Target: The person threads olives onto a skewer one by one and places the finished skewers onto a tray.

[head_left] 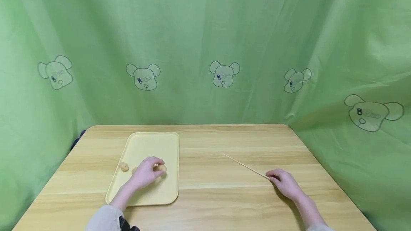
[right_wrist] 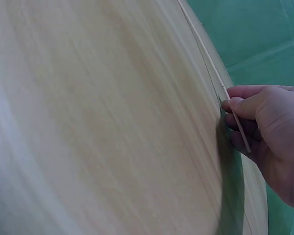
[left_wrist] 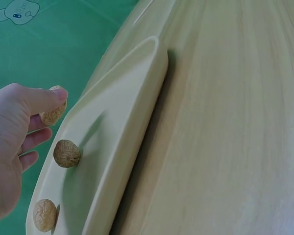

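My left hand (head_left: 144,174) is over the cream tray (head_left: 154,140), pinching a walnut (left_wrist: 53,115) between thumb and fingers. Two more walnuts lie on the tray: one (left_wrist: 67,153) close beside the hand and partly hidden by it in the head view, the other (head_left: 124,167) near the tray's left rim. On the right side of the table, my right hand (head_left: 285,184) pinches a thin wooden skewer (head_left: 245,166) near one end. The skewer points away to the far left, and its short near end (right_wrist: 242,134) sticks out past the thumb.
The wooden table (head_left: 224,202) has its far edge against a green curtain (head_left: 192,38) printed with bear faces, which also hangs along both sides. Bare tabletop lies between the tray and the skewer. A dark object (head_left: 77,140) shows beyond the table's left edge.
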Tool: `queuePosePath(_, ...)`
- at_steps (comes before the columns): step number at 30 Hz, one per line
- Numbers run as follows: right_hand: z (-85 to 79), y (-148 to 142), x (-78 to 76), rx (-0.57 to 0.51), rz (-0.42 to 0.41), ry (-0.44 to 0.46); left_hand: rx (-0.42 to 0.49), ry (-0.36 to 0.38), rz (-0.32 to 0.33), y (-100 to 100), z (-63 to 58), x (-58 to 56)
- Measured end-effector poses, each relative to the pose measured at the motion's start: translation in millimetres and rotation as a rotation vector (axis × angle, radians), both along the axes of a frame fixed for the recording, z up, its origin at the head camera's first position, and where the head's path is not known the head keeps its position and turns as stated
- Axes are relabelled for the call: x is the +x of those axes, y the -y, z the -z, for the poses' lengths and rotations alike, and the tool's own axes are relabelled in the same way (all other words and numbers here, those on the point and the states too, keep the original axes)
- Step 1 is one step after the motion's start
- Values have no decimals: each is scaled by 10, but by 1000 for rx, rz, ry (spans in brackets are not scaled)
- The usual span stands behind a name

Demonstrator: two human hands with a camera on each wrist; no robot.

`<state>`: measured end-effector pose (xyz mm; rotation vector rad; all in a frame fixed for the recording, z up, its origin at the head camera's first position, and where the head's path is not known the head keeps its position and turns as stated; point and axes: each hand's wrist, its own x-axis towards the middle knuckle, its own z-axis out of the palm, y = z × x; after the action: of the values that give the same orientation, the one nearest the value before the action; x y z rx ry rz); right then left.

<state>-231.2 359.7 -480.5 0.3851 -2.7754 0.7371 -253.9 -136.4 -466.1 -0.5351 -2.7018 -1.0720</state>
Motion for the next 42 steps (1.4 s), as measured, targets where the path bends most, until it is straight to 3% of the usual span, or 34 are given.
queuePosePath(11, -79, 59, 61, -63, 16, 17, 143, 48, -9, -21, -64, 4)
queuePosePath(15, -123, 122, 85, -71, -2, 2, 153, 38, 0, -31, -70, 21)
queuePosePath(21, -196, 249, 132, -97, -53, -30, 139, 19, 13, -57, -81, 54)
queuePosePath(29, -257, 410, 189, -168, -143, -4, 174, -13, 47, -90, -115, 117)
queuePosePath(42, -311, 632, 238, -184, -267, -42, 296, 63, 95, -164, -151, 210)
